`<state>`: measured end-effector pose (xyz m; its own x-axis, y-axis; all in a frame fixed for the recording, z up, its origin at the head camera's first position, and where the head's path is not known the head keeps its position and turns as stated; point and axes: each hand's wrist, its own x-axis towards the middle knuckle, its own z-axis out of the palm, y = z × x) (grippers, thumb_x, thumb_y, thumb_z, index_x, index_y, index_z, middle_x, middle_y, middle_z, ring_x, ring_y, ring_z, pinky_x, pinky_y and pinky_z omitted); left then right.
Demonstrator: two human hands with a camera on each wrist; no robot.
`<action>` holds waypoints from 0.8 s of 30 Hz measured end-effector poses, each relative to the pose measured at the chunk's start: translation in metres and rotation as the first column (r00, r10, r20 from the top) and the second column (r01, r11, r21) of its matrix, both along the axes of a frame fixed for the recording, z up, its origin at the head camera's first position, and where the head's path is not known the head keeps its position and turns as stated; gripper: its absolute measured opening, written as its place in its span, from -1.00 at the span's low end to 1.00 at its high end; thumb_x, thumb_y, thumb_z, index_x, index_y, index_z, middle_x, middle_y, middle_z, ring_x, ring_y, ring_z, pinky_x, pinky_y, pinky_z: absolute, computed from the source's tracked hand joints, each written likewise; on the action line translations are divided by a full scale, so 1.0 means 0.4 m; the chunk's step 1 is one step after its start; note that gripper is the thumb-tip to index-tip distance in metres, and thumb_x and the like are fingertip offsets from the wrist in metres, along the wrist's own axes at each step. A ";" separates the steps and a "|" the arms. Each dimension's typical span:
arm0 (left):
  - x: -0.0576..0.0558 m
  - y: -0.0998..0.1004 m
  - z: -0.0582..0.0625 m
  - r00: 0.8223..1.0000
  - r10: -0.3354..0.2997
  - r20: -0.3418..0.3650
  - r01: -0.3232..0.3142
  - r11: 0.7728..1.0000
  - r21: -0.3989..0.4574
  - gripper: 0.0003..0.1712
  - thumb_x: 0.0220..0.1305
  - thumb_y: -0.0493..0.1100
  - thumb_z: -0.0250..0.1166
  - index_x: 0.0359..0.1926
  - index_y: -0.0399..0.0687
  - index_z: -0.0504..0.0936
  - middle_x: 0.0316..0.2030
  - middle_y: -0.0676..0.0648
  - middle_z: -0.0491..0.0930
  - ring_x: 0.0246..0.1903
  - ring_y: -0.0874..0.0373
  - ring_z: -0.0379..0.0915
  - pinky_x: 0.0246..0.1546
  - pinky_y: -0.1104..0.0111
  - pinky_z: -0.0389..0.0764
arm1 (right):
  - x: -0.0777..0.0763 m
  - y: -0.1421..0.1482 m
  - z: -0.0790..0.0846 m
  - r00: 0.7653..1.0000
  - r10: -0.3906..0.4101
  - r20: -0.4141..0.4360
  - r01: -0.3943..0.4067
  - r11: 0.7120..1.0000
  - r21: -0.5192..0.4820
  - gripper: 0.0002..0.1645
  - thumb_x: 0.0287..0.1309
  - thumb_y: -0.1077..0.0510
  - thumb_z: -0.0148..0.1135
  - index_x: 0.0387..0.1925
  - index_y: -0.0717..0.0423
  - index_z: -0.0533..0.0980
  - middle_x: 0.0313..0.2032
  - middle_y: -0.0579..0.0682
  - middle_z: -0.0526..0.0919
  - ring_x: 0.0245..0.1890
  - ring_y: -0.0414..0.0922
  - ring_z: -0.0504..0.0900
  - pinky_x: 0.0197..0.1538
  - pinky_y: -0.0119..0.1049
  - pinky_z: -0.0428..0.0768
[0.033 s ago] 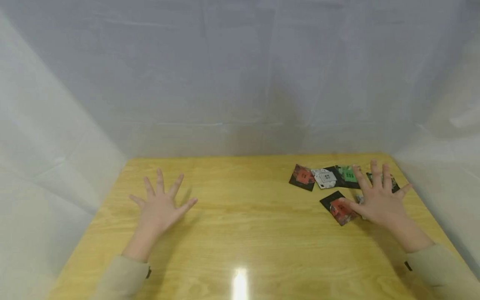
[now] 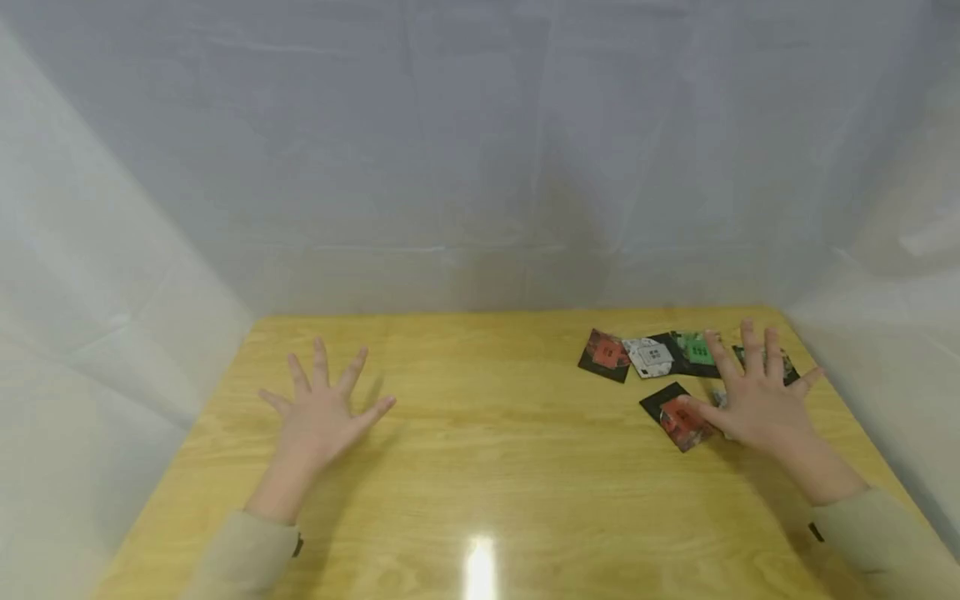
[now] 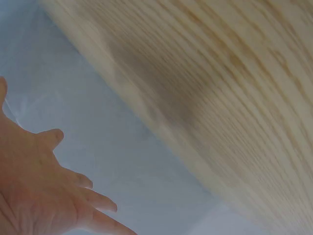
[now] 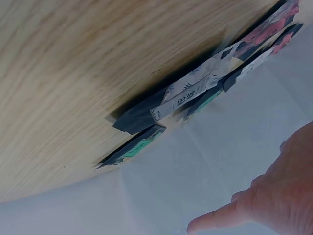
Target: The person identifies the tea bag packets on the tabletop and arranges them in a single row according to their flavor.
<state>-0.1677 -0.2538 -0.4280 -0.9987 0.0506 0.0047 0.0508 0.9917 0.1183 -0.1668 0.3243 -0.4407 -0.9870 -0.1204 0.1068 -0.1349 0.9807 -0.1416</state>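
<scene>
Landmark: near red-and-black printed rectangular packet (image 2: 681, 427), flat, seemingly of film, on the yellow wood-grain table (image 2: 480, 442). Long axis slanting from its black far-left end to its red near-right end.

Right hand (image 2: 768, 408): the nearer hand; just right of the landmark, thumb tip over its upper part in the head view. Fingers straight, fanned, grasping nothing. Apart from the packets in the right wrist view. From the thumb, the landmark lies below and to the left.

Left hand (image 2: 318, 421): well to the left of the landmark. Fingers spread, released, holding nothing.

White printed packet with a pale label (image 4: 188, 95): just right of the landmark; mostly covered by the right hand in the head view.

Far red-and-black packet (image 2: 604, 355): beyond the landmark, to its left.

White-and-grey packet (image 2: 651, 356): directly beyond the landmark.

Green-and-black packet (image 2: 699, 352): beyond the landmark, slightly right.

Dark packet with green print (image 2: 790, 372): beyond and farther right, partly behind the right fingers.

Grey-white sheeting (image 2: 480, 167): hung beyond the landmark and to both sides.
</scene>
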 end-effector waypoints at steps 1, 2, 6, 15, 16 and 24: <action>-0.001 0.001 -0.001 1.000 -0.001 0.001 0.001 1.000 0.003 0.11 0.41 0.64 -0.05 0.74 0.28 -0.11 0.64 -0.46 -0.52 0.52 -0.77 -0.54 0.13 -0.84 -0.36 | 0.000 0.001 0.000 1.000 -0.002 -0.001 0.002 1.000 0.000 0.35 0.29 -0.60 0.17 0.74 -0.25 -0.34 0.67 0.37 -0.51 0.63 0.54 -0.46 0.11 0.96 -0.39; -0.001 0.002 -0.001 1.000 -0.003 0.000 0.003 1.000 0.007 0.11 0.41 0.64 -0.05 0.74 0.26 -0.09 0.65 -0.47 -0.50 0.52 -0.78 -0.54 0.13 -0.84 -0.36 | 0.000 0.001 0.000 1.000 -0.004 -0.002 0.004 1.000 0.002 0.35 0.29 -0.61 0.17 0.75 -0.25 -0.32 0.67 0.38 -0.49 0.63 0.54 -0.46 0.12 0.96 -0.39; -0.004 0.007 -0.002 1.000 -0.010 0.007 0.009 1.000 0.026 0.11 0.41 0.64 -0.06 0.74 0.22 -0.07 0.65 -0.49 -0.48 0.53 -0.77 -0.55 0.13 -0.84 -0.41 | -0.004 0.006 0.000 1.000 -0.013 0.004 0.013 1.000 0.006 0.34 0.28 -0.63 0.15 0.75 -0.23 -0.29 0.67 0.42 -0.42 0.63 0.51 -0.47 0.13 0.96 -0.37; -0.007 0.012 -0.003 0.999 -0.031 0.010 0.030 0.999 0.034 0.13 0.44 0.61 -0.07 0.75 0.12 -0.12 0.65 -0.53 -0.42 0.54 -0.76 -0.51 0.19 -0.81 -0.42 | 0.005 0.019 0.003 0.999 -0.023 0.025 0.022 1.000 0.019 0.33 0.30 -0.63 0.11 0.75 -0.20 -0.29 0.66 0.46 -0.39 0.61 0.59 -0.36 0.12 0.97 -0.30; -0.007 0.012 -0.004 0.999 -0.032 0.013 0.032 0.999 0.034 0.13 0.45 0.61 -0.07 0.75 0.11 -0.12 0.64 -0.53 -0.42 0.54 -0.76 -0.51 0.20 -0.81 -0.41 | 0.006 0.022 0.004 0.999 -0.024 0.026 0.024 0.999 0.022 0.32 0.30 -0.63 0.11 0.75 -0.20 -0.28 0.66 0.46 -0.39 0.61 0.60 -0.35 0.12 0.97 -0.29; -0.018 0.018 -0.012 0.999 -0.048 0.006 0.048 0.998 0.033 0.12 0.47 0.58 -0.05 0.73 0.02 -0.05 0.65 -0.53 -0.38 0.55 -0.74 -0.49 0.28 -0.77 -0.36 | 0.012 0.037 0.010 0.998 -0.035 0.048 0.033 0.999 0.033 0.32 0.31 -0.62 0.11 0.75 -0.17 -0.26 0.66 0.46 -0.41 0.62 0.56 -0.40 0.13 0.96 -0.29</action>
